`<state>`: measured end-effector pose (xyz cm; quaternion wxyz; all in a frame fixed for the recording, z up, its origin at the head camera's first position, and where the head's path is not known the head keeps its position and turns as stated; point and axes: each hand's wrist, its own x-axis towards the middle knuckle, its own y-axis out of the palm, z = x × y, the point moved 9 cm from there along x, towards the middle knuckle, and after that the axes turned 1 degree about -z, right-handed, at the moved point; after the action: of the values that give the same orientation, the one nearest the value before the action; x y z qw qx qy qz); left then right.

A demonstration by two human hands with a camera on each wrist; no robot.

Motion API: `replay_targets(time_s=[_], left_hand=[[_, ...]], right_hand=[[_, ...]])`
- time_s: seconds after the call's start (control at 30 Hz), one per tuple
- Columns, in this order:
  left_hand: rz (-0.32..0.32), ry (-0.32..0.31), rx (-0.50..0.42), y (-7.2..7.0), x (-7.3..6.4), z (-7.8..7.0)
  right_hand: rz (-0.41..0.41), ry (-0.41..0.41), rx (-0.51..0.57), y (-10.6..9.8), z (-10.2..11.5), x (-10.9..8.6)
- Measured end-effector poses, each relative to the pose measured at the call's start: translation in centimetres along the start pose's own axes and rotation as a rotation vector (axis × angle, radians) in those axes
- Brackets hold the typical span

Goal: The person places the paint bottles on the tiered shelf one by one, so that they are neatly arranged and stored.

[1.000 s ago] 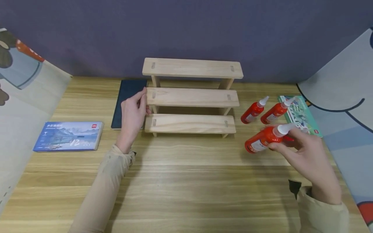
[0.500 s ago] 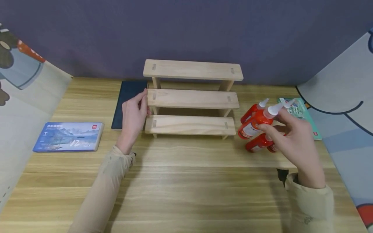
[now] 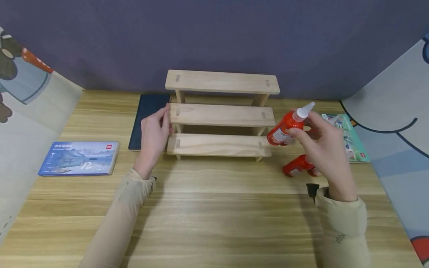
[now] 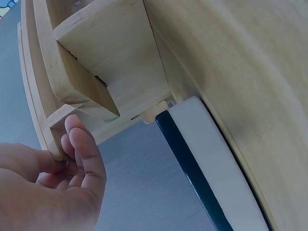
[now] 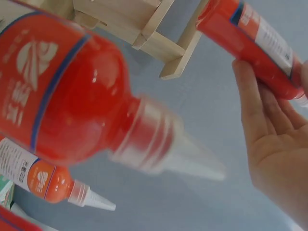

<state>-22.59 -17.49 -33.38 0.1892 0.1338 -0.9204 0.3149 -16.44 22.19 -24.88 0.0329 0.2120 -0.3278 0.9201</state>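
A three-step wooden display stand (image 3: 219, 145) stands against the back wall. My left hand (image 3: 154, 132) pinches the left end of its middle board; in the left wrist view, thumb and fingers (image 4: 86, 144) meet at the board's edge. Off the table, near the stand's right end, my right hand (image 3: 326, 149) grips a red squeeze bottle (image 3: 284, 129) with a white pointed nozzle, tilted. The right wrist view shows that held bottle (image 5: 260, 48) beside the fingers. Below the hand another red bottle (image 3: 296, 166) stands, with more partly hidden behind the hand. One bottle (image 5: 72, 86) looms close in the right wrist view.
A dark notebook (image 3: 144, 115) lies left of the stand, partly behind the left hand. Further left is a blue paint box (image 3: 78, 158) with a landscape print. At the right lies a green-covered booklet or pack (image 3: 356, 147). A dark partition (image 3: 214, 33) bounds the back.
My right hand has carried the red bottle left and toward the back, close to the stand's right end, passing over the other bottles. The left hand keeps its place on the middle board.
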Motion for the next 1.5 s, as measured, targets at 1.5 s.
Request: replay_targets(time_s=[1.5], left_hand=[[-0.002, 0.022, -0.007, 0.1, -0.1, 0.0]], right_hand=[[-0.073, 0.014, -0.037, 3.9, -0.8, 5.4]])
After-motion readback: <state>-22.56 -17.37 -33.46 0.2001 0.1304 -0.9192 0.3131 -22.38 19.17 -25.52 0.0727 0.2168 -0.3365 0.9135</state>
